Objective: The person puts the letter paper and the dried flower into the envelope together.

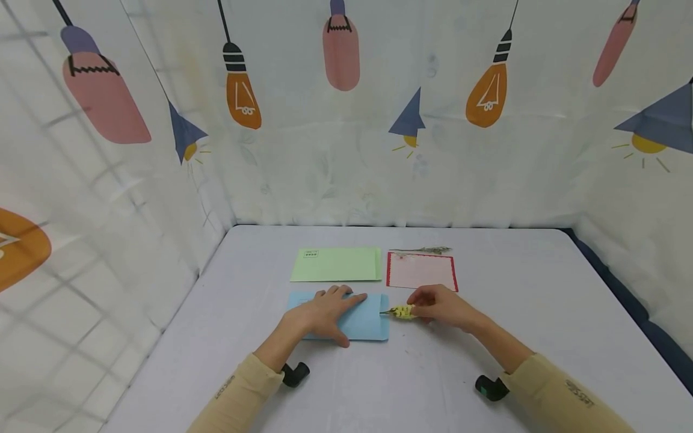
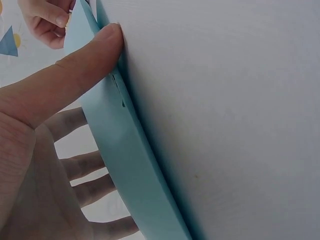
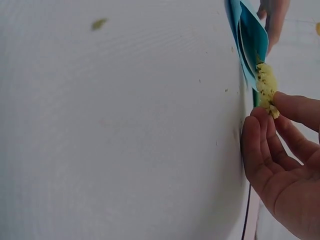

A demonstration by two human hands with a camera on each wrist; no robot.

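Note:
A light blue envelope [image 1: 370, 328] lies on the table with its mouth toward the right. My left hand [image 1: 326, 311] rests on it with fingers spread; in the left wrist view the thumb lies on the envelope's near edge. My right hand [image 1: 441, 305] pinches a yellow dried flower [image 1: 402, 312] by its blossom end, just right of the envelope. The flower's thin stem points left, reaching the envelope's mouth. In the right wrist view the envelope [image 3: 259, 37] gapes, and the flower's [image 3: 266, 82] stem end is at the gap; how deep it sits is hidden.
Behind the blue envelope lies a green envelope [image 1: 346, 267] with a small printed label. A red-bordered pale card [image 1: 419, 270] sits right of it, with a dried sprig [image 1: 433, 249] along its far edge. Small plant crumbs dot the white table [image 1: 514, 288].

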